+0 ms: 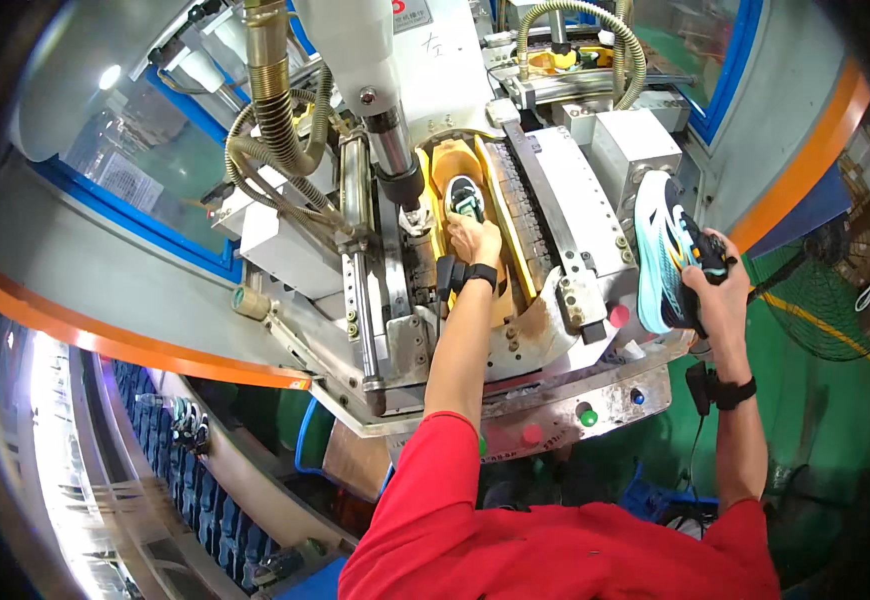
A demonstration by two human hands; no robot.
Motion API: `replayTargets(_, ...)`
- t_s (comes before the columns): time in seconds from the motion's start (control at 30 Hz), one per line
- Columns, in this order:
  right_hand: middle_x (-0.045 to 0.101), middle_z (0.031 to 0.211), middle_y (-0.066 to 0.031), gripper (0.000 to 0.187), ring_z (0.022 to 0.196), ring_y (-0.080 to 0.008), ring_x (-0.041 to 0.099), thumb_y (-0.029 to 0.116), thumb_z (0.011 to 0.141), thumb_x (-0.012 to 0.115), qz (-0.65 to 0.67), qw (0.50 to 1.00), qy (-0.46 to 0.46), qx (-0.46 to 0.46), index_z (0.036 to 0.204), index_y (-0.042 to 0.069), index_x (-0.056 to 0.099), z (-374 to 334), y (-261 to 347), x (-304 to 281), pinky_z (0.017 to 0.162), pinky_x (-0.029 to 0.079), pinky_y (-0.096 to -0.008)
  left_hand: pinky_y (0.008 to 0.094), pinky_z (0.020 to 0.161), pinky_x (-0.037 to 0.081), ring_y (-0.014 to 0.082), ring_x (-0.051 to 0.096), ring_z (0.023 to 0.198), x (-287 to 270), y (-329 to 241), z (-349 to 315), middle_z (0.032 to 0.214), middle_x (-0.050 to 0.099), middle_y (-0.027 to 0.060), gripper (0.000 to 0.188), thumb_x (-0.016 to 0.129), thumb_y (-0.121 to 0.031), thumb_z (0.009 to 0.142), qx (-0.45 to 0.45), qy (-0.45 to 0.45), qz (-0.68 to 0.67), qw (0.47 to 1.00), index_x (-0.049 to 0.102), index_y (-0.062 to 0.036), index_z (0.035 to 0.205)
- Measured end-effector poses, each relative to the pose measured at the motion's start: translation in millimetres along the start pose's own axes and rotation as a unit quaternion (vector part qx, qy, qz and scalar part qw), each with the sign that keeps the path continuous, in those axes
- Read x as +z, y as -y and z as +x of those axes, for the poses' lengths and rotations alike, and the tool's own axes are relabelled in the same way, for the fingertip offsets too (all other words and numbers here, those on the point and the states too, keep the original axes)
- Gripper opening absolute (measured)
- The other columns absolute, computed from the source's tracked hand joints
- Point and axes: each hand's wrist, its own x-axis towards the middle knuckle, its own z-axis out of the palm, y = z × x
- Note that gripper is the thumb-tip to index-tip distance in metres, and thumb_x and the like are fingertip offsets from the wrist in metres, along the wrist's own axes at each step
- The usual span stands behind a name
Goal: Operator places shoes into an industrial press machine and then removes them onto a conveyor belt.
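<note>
My left hand (475, 243) reaches into the yellow-lined bed (445, 165) of a press machine. Its fingers are closed on the top of a sneaker (464, 196) with a dark upper and pale edging, which sits between the yellow pads. Off to the right, my right hand (720, 290) grips a second sneaker (663, 250) by its dark upper. That one is tilted on its side, with its light-blue and white sole facing left. A dark strap with a small black box is on each wrist.
A metal press cylinder (392, 150) hangs just left of the bed. Coloured buttons (588, 416) line the machine's front panel. A black fan (815, 290) stands at the right. At the lower left, a rack or conveyor (190, 480) carries another shoe.
</note>
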Motion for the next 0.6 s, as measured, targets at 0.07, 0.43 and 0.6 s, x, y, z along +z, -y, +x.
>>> replayTargets(0.07, 0.065, 0.103, -0.0098, 0.054, 0.089, -0.0146, 0.060, 0.010, 0.068, 0.070, -0.059, 0.998, 0.006, -0.003, 0.119, -0.003, 0.057, 30.9, 6.7, 17.9, 0.084, 0.049, -0.0268, 0.0473, 0.091, 0.049, 0.0395, 0.059, 0.107, -8.8, 3.4, 7.6, 0.116, 0.057, 0.0296, 0.062, 0.069, -0.017, 0.078, 0.004, 0.003, -0.028, 1.000, 0.041, 0.0087, 0.127)
replayTargets(0.43, 0.068, 0.097, -0.0265, 0.048, 0.091, -0.0345, 0.069, 0.027, 0.061, 0.074, -0.310, 0.900, 0.303, -0.048, 0.094, -0.007, 0.068, 111.6, 45.1, 306.9, 0.079, 0.055, -0.0383, 0.0330, 0.079, 0.054, 0.0168, 0.064, 0.093, -263.2, 107.1, -173.2, 0.109, 0.064, 0.0081, 0.033, 0.061, -0.005, 0.090, -0.097, 0.228, -0.567, 0.786, 0.055, 0.0024, 0.122)
replayTargets(0.6, 0.066, 0.108, -0.0266, 0.038, 0.101, -0.0388, 0.066, 0.023, 0.086, 0.056, -0.345, 0.913, 0.218, -0.027, 0.115, -0.002, 0.051, 54.6, -15.1, 406.3, 0.088, 0.052, -0.0442, 0.0354, 0.091, 0.050, 0.0207, 0.062, 0.103, -365.6, 154.0, -257.8, 0.116, 0.061, 0.0102, 0.044, 0.060, -0.005, 0.089, -0.137, 0.054, -0.528, 0.836, 0.049, 0.0039, 0.131)
